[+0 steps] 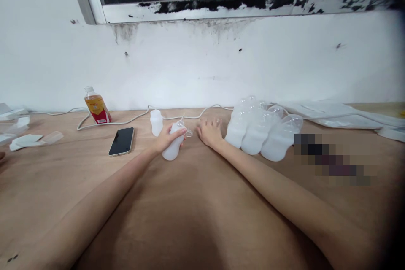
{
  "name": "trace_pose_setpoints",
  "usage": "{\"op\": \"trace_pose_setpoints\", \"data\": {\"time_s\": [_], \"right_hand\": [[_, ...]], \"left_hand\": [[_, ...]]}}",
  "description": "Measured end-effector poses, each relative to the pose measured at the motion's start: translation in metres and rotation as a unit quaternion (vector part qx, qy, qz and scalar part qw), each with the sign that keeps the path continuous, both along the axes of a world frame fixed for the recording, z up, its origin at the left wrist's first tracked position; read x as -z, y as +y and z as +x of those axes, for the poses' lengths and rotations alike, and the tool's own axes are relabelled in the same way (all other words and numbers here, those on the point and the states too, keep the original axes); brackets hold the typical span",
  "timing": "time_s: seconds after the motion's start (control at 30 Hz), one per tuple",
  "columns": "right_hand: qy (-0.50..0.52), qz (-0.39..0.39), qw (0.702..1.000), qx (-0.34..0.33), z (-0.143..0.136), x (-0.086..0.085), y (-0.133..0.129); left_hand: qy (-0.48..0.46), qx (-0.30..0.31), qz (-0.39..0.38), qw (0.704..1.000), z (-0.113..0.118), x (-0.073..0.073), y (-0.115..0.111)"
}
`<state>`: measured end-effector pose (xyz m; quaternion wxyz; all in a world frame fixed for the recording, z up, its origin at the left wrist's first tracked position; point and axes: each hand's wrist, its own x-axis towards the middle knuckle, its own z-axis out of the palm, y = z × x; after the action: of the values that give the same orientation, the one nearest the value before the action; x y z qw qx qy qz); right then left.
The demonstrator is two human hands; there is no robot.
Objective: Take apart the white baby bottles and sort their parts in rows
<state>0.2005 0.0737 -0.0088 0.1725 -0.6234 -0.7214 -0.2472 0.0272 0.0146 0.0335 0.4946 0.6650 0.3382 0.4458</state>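
Observation:
My left hand (pixel 170 137) is wrapped round a frosted white baby bottle (pixel 171 151), which leans slightly to the right. A clear nipple-shaped piece (pixel 181 122) shows at its top. Just right of that top lies a small clear plastic piece (pixel 189 133). Behind my left hand a second frosted bottle (pixel 156 122), with no clear cap on it, stands upright. My right hand (pixel 210 132) rests palm down on the table with its fingers spread, holding nothing. Close to its right is a tight group of several frosted bottles (pixel 252 138) with clear domed caps.
A phone (pixel 121 141) and a drink bottle (pixel 98 105) with a red and yellow label are on the wooden table (pixel 190 215) to the left. A white cable (pixel 202 112) runs along the wall. White pieces (pixel 27 140) lie far left, plastic bags (pixel 319 114) at right.

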Motion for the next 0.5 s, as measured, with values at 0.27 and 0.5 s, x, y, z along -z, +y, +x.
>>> {"op": "trace_pose_setpoints", "data": {"time_s": [0.27, 0.5], "right_hand": [[0.019, -0.014, 0.999, 0.030, 0.001, -0.003, -0.004], [0.095, 0.036, 0.994, -0.046, -0.003, -0.021, -0.014]], "left_hand": [[0.001, 0.006, 0.002, 1.000, 0.000, -0.001, 0.000], [0.070, -0.024, 0.026, 0.997, 0.001, 0.000, -0.002]]}}
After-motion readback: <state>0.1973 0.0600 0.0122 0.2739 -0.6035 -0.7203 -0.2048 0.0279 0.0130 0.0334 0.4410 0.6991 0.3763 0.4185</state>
